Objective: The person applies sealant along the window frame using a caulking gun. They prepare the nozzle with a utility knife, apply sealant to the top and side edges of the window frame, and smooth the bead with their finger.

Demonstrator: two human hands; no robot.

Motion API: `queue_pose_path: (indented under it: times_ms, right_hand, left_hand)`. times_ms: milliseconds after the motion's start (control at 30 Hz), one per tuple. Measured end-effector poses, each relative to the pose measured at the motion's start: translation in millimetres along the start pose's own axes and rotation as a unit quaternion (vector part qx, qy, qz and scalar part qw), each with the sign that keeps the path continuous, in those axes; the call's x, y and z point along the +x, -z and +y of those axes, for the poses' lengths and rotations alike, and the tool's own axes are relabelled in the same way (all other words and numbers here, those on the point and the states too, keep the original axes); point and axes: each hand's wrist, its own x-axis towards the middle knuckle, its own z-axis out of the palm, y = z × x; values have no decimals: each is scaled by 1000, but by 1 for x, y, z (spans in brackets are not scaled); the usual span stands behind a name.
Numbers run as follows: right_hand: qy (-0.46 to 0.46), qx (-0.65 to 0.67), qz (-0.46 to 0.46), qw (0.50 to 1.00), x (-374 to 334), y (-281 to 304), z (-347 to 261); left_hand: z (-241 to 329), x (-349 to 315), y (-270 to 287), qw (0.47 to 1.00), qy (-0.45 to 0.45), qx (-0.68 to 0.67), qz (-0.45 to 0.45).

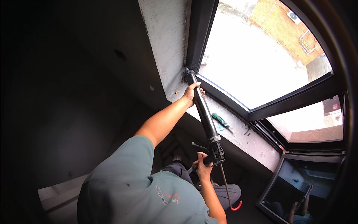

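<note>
A long black caulking gun [204, 112] slants across the middle, its nozzle end up at the corner of the dark window frame [197, 41]. My left hand [192, 93] is wrapped round the upper barrel. Down at the handle end, my right hand [203, 168] is closed round the grip, with part of its fingers hidden by the gun. A thin metal rod with a red hooked end [237, 206] sticks out from the gun's back. Just right of the barrel, a green-handled utility knife [220, 121] lies on the rough white window sill [257, 147].
A small orange-brown stub [176, 92] lies at the sill's left end. Large window glass [253, 59] looks out on a brick wall. At lower right stands a dark-framed glass pane [298, 186] that reflects me. Dark wall [74, 112] fills the left side.
</note>
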Motion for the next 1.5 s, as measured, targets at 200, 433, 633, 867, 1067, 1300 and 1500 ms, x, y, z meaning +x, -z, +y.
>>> queue_pose_path:
  times_ms: [200,433,633,867,1067,1300,1500]
  right_hand:
    - [132,-193,30,972,10,13,17]
    - [200,-274,33,940,7,19,-15]
    - [223,-314,56,921,1,8,-31]
    - [68,26,-22,997,-21,-23,-63]
    - [-27,146,-66,987,-29,-30,-80]
    - [-55,199,-83,975,-29,-28,-72]
    - [-54,195,-83,976,-20,-22,-76]
  left_hand:
    - [-6,-2,28,998,-46,35,-30]
    - [-6,2,39,999,-34,-18,-38]
    - [4,12,42,999,-29,33,-6]
    - [9,33,8,918,-1,327,223]
    - [17,10,-9,882,34,448,145]
    - [24,-24,-28,814,4,526,246]
    - [31,-26,-37,817,-7,520,249]
